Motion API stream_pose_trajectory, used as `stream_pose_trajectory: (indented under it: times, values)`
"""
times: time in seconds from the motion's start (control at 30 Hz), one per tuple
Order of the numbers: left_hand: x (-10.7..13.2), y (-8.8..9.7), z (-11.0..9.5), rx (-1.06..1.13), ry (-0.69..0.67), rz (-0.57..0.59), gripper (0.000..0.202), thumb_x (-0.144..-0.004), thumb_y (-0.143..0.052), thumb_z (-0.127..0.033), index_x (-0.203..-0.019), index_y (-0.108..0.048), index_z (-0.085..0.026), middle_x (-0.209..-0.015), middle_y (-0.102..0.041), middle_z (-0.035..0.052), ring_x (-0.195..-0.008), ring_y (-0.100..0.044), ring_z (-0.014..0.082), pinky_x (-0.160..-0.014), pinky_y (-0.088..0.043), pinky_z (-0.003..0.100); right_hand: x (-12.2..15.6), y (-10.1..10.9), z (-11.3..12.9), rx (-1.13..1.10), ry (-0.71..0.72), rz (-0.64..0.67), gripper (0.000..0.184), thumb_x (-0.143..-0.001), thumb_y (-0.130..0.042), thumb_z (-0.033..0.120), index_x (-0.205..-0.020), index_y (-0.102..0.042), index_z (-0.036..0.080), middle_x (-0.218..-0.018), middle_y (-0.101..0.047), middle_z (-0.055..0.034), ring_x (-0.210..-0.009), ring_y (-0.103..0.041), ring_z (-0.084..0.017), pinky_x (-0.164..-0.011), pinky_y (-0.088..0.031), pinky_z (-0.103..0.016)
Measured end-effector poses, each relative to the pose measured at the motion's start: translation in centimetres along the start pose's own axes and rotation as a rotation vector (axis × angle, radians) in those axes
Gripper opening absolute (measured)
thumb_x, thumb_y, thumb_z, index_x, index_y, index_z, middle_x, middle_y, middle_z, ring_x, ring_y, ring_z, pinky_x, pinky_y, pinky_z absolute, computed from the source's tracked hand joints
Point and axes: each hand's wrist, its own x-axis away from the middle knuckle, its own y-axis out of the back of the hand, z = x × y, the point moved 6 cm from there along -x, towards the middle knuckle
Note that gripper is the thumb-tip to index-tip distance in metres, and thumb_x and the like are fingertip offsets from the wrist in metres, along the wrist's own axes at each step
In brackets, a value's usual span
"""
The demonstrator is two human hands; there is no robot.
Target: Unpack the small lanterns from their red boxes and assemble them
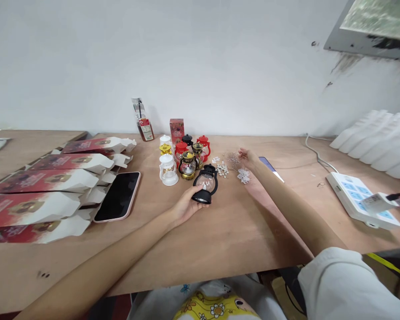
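Note:
My left hand [186, 205] grips a small black lantern [206, 184] by its base, holding it tilted above the table. The lantern has a clear globe and a black handle at its side. Over a tangle of thin wire-like pieces [233, 160], my right hand [248, 158] has its fingers pinched together; what is between them, if anything, is too small to make out. Small round silver pieces [222, 169] and white square pieces [243, 176] lie close by. Behind the black lantern stand several others, among them a white lantern [168, 171] and a bronze lantern [188, 166].
Opened red-and-white boxes [56, 175] lie stacked at left beside a phone [118, 198]. A red box [177, 129] and a bottle [146, 129] stand near the wall. At right are a blue-and-white blade-like object [271, 168], a power strip [362, 200] and white foam sleeves [380, 140].

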Motion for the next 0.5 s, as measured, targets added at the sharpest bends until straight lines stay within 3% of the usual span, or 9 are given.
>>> stream_pose_trajectory:
  times: [0.17, 0.33, 0.5]
  values:
    - [0.0, -0.1, -0.1, 0.003, 0.011, -0.005, 0.014, -0.083, -0.051, -0.022, -0.077, -0.057, -0.011, -0.066, -0.062, 0.0070, -0.061, -0.062, 0.0167, -0.053, -0.048, 0.025, -0.1, 0.0, 0.3, 0.171, 0.005, -0.025, 0.026, -0.073, -0.050, 0.004, -0.095, -0.050, 0.019, -0.070, -0.054, 0.0010, -0.063, -0.057, -0.009, -0.060, -0.055, -0.019]
    - [0.1, -0.1, 0.0, -0.002, 0.004, 0.004, 0.014, -0.083, -0.051, -0.022, -0.077, -0.056, -0.011, -0.065, -0.062, 0.0073, -0.061, -0.063, 0.0175, -0.053, -0.048, 0.025, 0.3, 0.7, 0.8, 0.469, 0.075, -0.032, 0.044, -0.067, -0.053, 0.004, -0.108, -0.050, 0.017, -0.074, -0.058, -0.0014, -0.072, -0.060, -0.016, -0.071, -0.054, -0.033]
    - [0.1, -0.2, -0.1, -0.004, 0.008, 0.001, 0.015, -0.084, -0.049, -0.021, -0.078, -0.056, -0.010, -0.066, -0.063, 0.0078, -0.061, -0.063, 0.0175, -0.053, -0.049, 0.025, 2.3, 1.5, 2.4, 0.727, 0.245, -0.062, 0.039, -0.066, -0.057, 0.010, -0.105, -0.055, 0.017, -0.107, -0.060, -0.0108, -0.105, -0.054, -0.027, -0.094, -0.041, -0.042]
